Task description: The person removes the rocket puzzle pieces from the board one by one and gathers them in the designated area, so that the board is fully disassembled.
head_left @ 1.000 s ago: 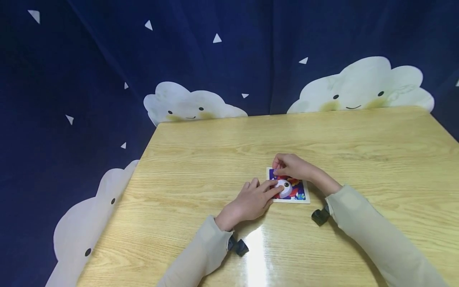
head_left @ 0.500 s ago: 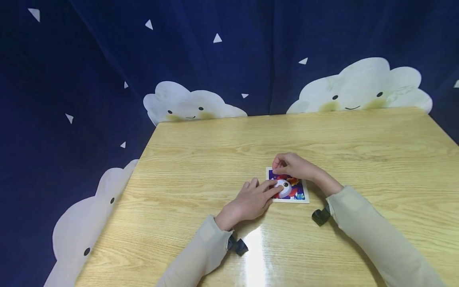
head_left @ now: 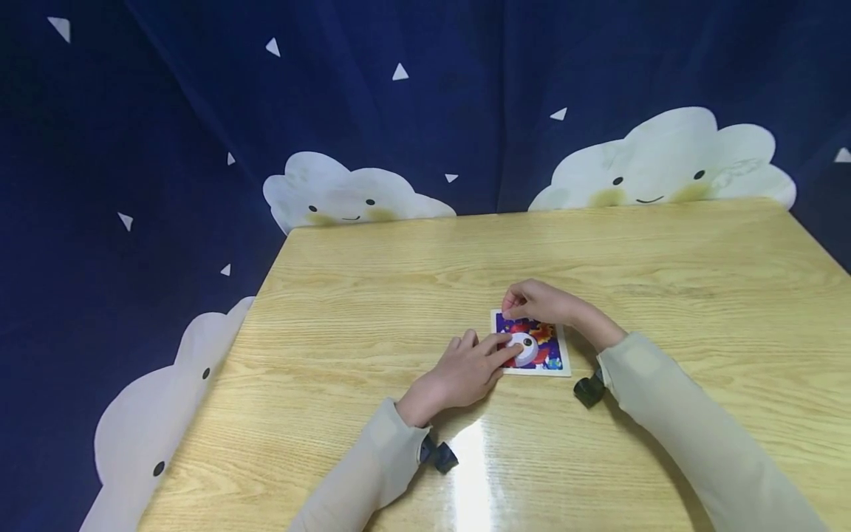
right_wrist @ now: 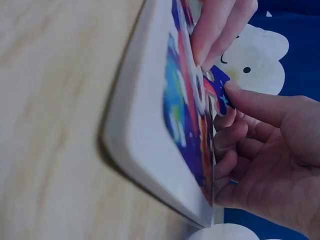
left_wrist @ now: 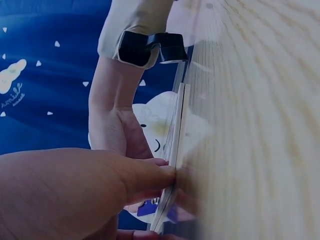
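A small jigsaw puzzle point(head_left: 555, 355) with a white border and a colourful space picture lies flat on the table. The straight fingers of my left hand point(head_left: 459, 372) rest on its white rocket shape, and in the left wrist view the thumb point(left_wrist: 150, 176) touches the board's edge. At the far left corner my right hand point(head_left: 541, 301) pinches a small purple puzzle piece point(right_wrist: 220, 90) between thumb and fingertips. In the right wrist view the piece stands tilted, lifted at least partly off the picture. Whether its lower edge touches the board is hidden.
The wooden table point(head_left: 372, 295) extends around the puzzle on every side. Behind and to the left hangs a dark blue curtain point(head_left: 332, 89) with clouds and triangles. Black wrist cameras point(head_left: 588, 389) stick out from both sleeves, close above the table.
My right hand has risen slightly toward the back with the puzzle piece, showing more of the picture beneath. My left hand stays on the puzzle.
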Demonstrator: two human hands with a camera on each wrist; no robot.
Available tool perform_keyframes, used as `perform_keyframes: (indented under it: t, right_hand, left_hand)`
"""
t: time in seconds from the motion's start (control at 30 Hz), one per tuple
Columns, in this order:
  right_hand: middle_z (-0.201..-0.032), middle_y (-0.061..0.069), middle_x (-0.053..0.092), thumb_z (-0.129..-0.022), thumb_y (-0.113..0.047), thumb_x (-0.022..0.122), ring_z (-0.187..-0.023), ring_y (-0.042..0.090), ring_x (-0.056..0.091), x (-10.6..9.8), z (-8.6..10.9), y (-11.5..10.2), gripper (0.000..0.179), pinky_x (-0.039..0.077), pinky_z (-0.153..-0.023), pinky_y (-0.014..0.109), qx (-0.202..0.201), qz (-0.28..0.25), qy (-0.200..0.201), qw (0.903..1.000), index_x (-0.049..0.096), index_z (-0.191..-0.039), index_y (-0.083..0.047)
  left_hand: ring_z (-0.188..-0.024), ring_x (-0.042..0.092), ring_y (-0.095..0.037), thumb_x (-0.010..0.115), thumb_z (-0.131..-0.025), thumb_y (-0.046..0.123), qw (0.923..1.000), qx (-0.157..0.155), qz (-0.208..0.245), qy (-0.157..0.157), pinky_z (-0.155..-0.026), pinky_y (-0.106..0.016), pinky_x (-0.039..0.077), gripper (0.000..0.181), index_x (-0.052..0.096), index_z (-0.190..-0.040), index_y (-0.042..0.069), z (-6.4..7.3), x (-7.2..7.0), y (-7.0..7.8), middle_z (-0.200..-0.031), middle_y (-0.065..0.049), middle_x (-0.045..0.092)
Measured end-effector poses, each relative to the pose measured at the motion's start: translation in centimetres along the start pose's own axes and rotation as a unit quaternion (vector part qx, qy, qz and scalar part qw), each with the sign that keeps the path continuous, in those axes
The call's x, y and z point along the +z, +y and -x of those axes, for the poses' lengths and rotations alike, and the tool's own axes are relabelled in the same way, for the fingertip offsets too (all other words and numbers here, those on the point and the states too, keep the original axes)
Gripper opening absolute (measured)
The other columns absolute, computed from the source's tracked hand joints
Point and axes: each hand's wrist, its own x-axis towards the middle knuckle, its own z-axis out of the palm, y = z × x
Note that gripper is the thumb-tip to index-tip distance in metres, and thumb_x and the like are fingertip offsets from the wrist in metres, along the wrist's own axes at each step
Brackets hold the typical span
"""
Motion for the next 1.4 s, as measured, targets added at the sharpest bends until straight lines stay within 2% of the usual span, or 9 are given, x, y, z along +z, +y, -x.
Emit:
perform_keyframes:
  t: [0.23, 0.5, 0.7, 1.2, 1.4]
  right_hand:
    - [-0.085, 0.007, 0.064, -0.097, -0.01, 0.057, -0.071, 0.014, 0.052, -0.1, 0.1, -0.1, 0.012, 0.045, -0.065, 0.025, -0.014, 0.009, -0.01, 0.9998, 0.065, -0.096, -0.001]
    - [-0.088, 0.006, 0.065, -0.096, -0.008, 0.059, -0.077, 0.015, 0.052, -0.1, 0.2, 0.1, 0.008, 0.045, -0.076, 0.03, -0.043, 0.026, 0.002, 0.9987, 0.066, -0.096, -0.004]
    - [-0.085, 0.006, 0.063, -0.096, -0.007, 0.058, -0.076, 0.015, 0.051, -0.1, 0.5, 0.0, 0.008, 0.044, -0.074, 0.028, -0.052, 0.024, 0.001, 0.9983, 0.066, -0.096, -0.004]
    - [-0.089, 0.006, 0.066, -0.095, -0.012, 0.061, -0.08, 0.014, 0.055, -0.7, -0.1, 0.2, 0.011, 0.046, -0.078, 0.028, -0.013, -0.003, -0.003, 0.9999, 0.068, -0.097, -0.003]
    - [-0.081, 0.001, 0.055, -0.097, -0.011, 0.056, -0.068, 0.012, 0.047, -1.5, 0.1, 0.3, 0.016, 0.042, -0.063, 0.023, 0.02, -0.082, 0.018, 0.9963, 0.064, -0.105, 0.001]
  left_hand:
    - [-0.1, 0.041, -0.018, 0.036, -0.106, 0.037, 1.0, 0.004, 0.004, 0.003, -0.075, -0.024, 0.031, 0.049, 0.028, -0.154, 0.036, 0.0, 0.2, -0.1, -0.159, 0.011, 0.028]
    - [-0.101, 0.041, -0.018, 0.036, -0.106, 0.037, 0.9999, 0.005, 0.01, 0.003, -0.076, -0.024, 0.031, 0.049, 0.028, -0.154, 0.035, 0.1, 0.1, -0.2, -0.16, 0.01, 0.028]
    - [-0.101, 0.04, -0.018, 0.035, -0.106, 0.037, 0.9999, 0.003, 0.01, -0.002, -0.076, -0.024, 0.03, 0.049, 0.027, -0.154, 0.036, 0.1, 0.1, -0.2, -0.16, 0.011, 0.027]
    - [-0.098, 0.04, -0.017, 0.037, -0.105, 0.036, 0.9999, 0.005, 0.014, 0.009, -0.074, -0.023, 0.03, 0.049, 0.029, -0.154, 0.036, 0.1, 0.2, -0.2, -0.159, 0.01, 0.03]
    - [-0.097, 0.04, -0.017, 0.038, -0.105, 0.036, 0.9996, 0.009, 0.022, 0.014, -0.072, -0.023, 0.029, 0.049, 0.029, -0.154, 0.036, 0.2, 0.3, -0.4, -0.158, 0.009, 0.03]
